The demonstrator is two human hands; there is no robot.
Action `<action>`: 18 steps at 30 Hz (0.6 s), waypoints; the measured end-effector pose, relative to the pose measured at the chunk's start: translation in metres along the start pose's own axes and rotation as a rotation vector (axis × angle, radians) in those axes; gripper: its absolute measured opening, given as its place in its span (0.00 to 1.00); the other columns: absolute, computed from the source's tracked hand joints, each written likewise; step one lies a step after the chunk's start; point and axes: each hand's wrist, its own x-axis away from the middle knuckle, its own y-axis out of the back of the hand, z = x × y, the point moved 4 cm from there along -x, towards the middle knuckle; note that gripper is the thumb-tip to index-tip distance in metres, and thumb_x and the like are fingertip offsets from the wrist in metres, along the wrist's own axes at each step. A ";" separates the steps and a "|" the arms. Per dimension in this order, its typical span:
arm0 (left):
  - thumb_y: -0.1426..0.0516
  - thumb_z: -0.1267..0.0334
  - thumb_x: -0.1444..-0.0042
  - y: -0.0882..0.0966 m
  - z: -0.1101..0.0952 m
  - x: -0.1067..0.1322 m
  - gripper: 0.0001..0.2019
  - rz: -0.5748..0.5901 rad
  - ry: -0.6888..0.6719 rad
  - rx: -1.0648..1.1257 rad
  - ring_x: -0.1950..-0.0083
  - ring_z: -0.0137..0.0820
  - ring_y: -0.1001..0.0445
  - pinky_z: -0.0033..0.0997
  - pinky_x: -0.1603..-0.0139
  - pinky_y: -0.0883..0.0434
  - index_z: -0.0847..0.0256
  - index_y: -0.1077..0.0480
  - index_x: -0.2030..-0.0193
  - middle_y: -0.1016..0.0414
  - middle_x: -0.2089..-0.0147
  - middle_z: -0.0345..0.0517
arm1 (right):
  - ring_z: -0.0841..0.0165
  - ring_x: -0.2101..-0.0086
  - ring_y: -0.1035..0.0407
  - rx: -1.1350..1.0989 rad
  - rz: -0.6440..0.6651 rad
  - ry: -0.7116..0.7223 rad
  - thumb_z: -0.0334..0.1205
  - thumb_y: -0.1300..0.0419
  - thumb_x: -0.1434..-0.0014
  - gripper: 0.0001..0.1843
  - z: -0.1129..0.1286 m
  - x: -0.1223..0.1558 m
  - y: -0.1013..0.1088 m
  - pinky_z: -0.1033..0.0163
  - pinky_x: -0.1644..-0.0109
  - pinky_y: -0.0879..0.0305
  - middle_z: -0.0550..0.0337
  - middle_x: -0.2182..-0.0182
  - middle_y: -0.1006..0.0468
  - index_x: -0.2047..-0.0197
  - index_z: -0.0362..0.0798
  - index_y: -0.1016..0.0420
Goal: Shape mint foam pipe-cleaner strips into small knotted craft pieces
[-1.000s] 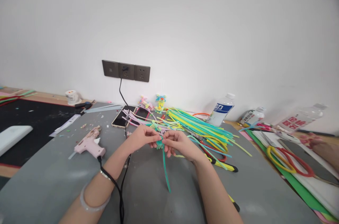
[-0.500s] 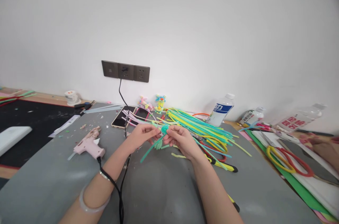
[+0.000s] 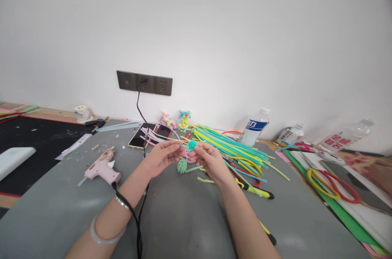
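Between my hands is a teal pipe cleaner [image 3: 192, 145], wound into a small flat coil. My right hand [image 3: 211, 163] pinches the coil at its right edge. The fingers of my left hand [image 3: 161, 157] are closed on the pipe cleaner's straight tail, which runs left from the coil. Below them on the grey table lies a pale green pipe-cleaner piece [image 3: 181, 166] with a bunched head. Many yellow and teal pipe cleaners [image 3: 232, 144] are spread just beyond my right hand, and lilac ones [image 3: 150, 135] lie past my left hand.
A pink glue gun [image 3: 102, 167] rests at left, its black cable [image 3: 139, 226] passing by my left forearm. A phone [image 3: 137, 140], two small figures [image 3: 184, 120] and a bottle [image 3: 254, 128] stand or lie near the wall. Scissors [image 3: 333, 187] are at right, near another person's hand [image 3: 379, 173].
The teal tail, which pointed down and left in front of my left hand, now runs sideways into its fingers. My left fingers have shifted away from the coil, uncovering the pale green piece.
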 end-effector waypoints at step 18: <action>0.31 0.50 0.55 -0.007 -0.004 0.001 0.19 -0.109 -0.232 -0.071 0.67 0.28 0.26 0.25 0.67 0.29 0.65 0.20 0.64 0.22 0.70 0.44 | 0.69 0.77 0.26 0.008 -0.035 0.093 0.53 0.28 0.53 0.21 -0.016 -0.005 -0.012 0.69 0.78 0.37 0.60 0.76 0.19 0.67 0.48 0.29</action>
